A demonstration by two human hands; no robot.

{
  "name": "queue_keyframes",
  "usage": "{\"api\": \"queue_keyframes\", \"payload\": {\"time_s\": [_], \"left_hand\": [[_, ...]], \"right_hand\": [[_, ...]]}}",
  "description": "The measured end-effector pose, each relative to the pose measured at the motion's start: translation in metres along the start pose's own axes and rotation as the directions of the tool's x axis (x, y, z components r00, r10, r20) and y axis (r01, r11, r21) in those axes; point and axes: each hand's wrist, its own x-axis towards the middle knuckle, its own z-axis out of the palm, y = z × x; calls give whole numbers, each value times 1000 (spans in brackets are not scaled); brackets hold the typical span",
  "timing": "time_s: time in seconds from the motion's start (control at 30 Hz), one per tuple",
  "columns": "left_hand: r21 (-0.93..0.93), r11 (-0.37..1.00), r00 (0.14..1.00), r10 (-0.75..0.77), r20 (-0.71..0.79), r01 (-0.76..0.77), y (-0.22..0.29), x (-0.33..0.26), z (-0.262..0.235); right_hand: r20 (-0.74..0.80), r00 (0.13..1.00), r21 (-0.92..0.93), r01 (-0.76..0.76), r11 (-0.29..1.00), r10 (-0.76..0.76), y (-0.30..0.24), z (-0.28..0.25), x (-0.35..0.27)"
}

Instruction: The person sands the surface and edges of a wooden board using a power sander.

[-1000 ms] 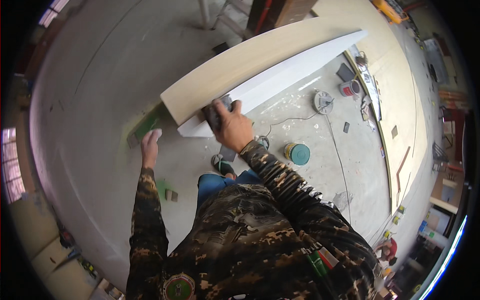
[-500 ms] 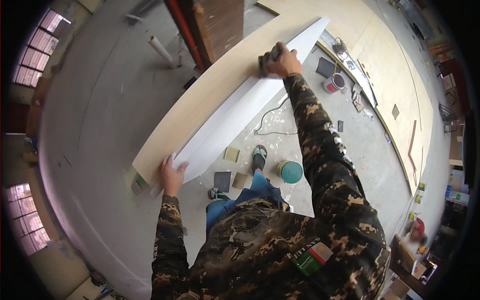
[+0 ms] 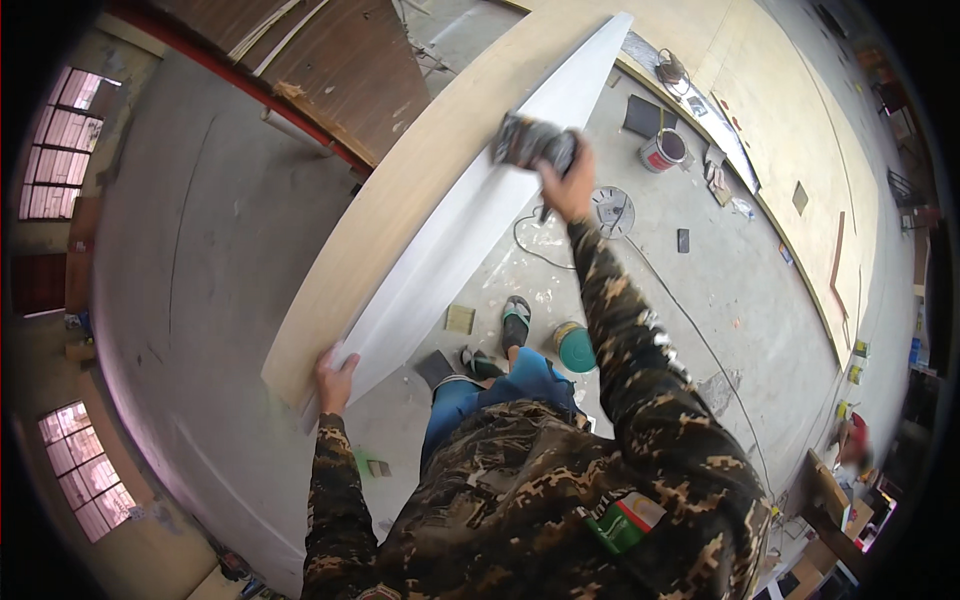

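Note:
A long white board [image 3: 432, 262], pointed at its far end, stretches diagonally in front of me along a pale wooden panel [image 3: 345, 262]. My right hand [image 3: 571, 184] is closed around a dark power sander [image 3: 528, 141], blurred by motion. The sander sits over the white board's upper half. At the near end, my left hand [image 3: 335, 381] grips the board's edge, its thumb on the white face and part of its fingers hidden. The sander's underside is hidden, so I cannot tell how firmly it touches the board.
A paint can [image 3: 662, 151], a green-lidded bucket [image 3: 576, 350] and a round, pale, disc-shaped thing [image 3: 612, 212] are on the floor to the right. A cord [image 3: 700, 340] runs across the floor. Large plywood sheets [image 3: 780, 130] lie at right; a brown wooden panel [image 3: 345, 80] stands at upper left.
My right hand has brought the sander back toward me along the board and turned it sideways. My left hand still holds the near end. The whole view has shifted somewhat.

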Motion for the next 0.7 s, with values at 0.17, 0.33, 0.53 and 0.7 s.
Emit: {"api": "queue_keyframes", "payload": {"time_s": [0.17,0.33,0.53,0.7], "left_hand": [[-34,999,999,-38,15,38,5,3,1],[-29,999,1000,15,28,-15,-11,6,1],[23,1000,1000,6,28,-6,6,6,9],[134,979,973,175,-153,-155,24,16,37]], "right_hand": [[145,989,139,-17,990,-4,-71,18,-132],[464,883,198,-21,980,-75,-129,17,-224],[721,652,136,201,970,-236,-158,-11,-182],[660,750,-118,141,983,-28,-148,-18,-72]]}}
